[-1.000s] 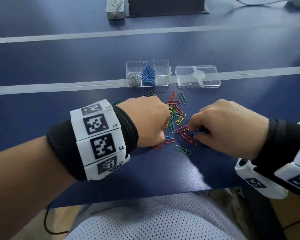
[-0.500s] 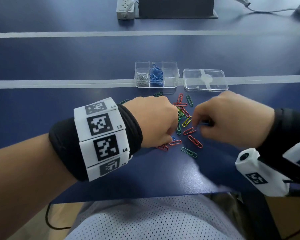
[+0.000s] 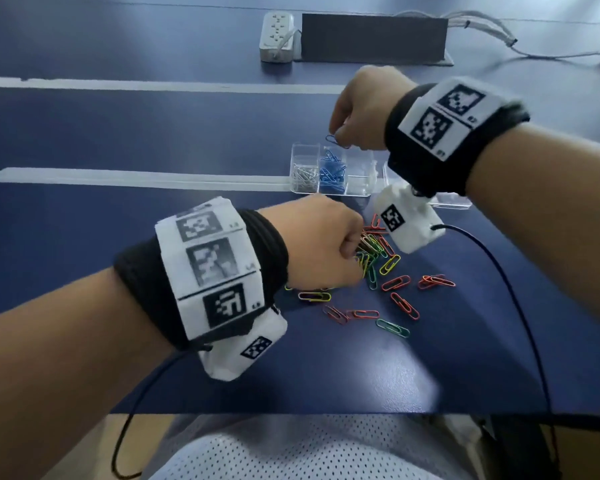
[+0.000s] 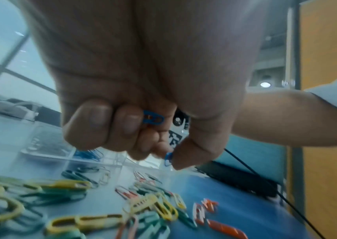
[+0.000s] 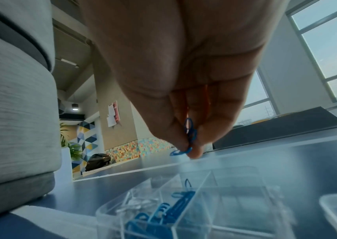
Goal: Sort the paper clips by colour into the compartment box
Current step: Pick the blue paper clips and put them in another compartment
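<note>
The clear compartment box (image 3: 361,190) sits on the blue table, with silver clips (image 3: 303,174) in its left cell and blue clips (image 3: 331,171) in the middle one. My right hand (image 3: 340,140) hovers just above the middle cell and pinches a blue paper clip (image 3: 334,140). In the right wrist view it is several blue clips (image 5: 190,135) between thumb and fingertips. My left hand (image 3: 352,251) rests curled over the loose pile of red, green and yellow clips (image 3: 392,282). In the left wrist view it holds blue clips (image 4: 153,117) in the curled fingers and pinches one (image 4: 168,159) with the thumb.
The box's clear lid (image 3: 456,203) lies right of it, mostly hidden by my right wrist. A white power strip (image 3: 278,36) and a dark block (image 3: 371,38) stand at the table's far side. A black cable (image 3: 499,282) crosses right of the pile.
My right hand has lifted off the pile and moved forward to above the box, carrying blue clips. The left hand has stayed curled at the pile.
</note>
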